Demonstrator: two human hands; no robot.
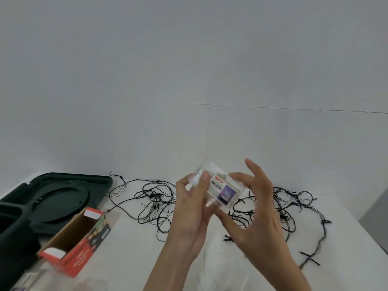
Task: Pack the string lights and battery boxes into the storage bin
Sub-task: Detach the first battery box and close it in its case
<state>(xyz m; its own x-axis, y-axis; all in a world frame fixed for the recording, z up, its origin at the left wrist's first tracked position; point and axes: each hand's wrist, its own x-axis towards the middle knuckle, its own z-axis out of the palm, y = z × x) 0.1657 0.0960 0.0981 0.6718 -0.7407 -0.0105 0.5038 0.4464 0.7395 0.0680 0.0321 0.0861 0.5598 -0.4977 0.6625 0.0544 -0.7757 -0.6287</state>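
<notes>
Since only the head view exists, all notes come from it. Both hands hold a clear labelled packet (218, 192) up above the white surface (130, 259), about mid-scene, label facing the camera, probably raised to check what it is before packing. It is likely a bagged battery box, but the contents are too blurred to confirm.

The left hand (189, 215) grips the packet's left end: thumb on the front, other fingers (184, 185) curled behind, clamped on it. The right hand (260, 215) pinches the right and lower edge between thumb and a finger, with the index finger raised free.

String lights lie loose on the surface and are not yet packed. One tangle (155, 202) is left of the hands; a second tangle (289, 204) is right of them, partly hidden behind the right hand. Both are well apart from the bin.

The dark green storage bin (12, 208) sits at the near left edge, cut off by the frame, its inside not visible. Its lid (69, 185) lies flat just beyond it, off so the bin is open for loading. An open red cardboard box (77, 238) lies on its side just right of the bin, apparently empty.

The packet is still to be carried left to the bin.
</notes>
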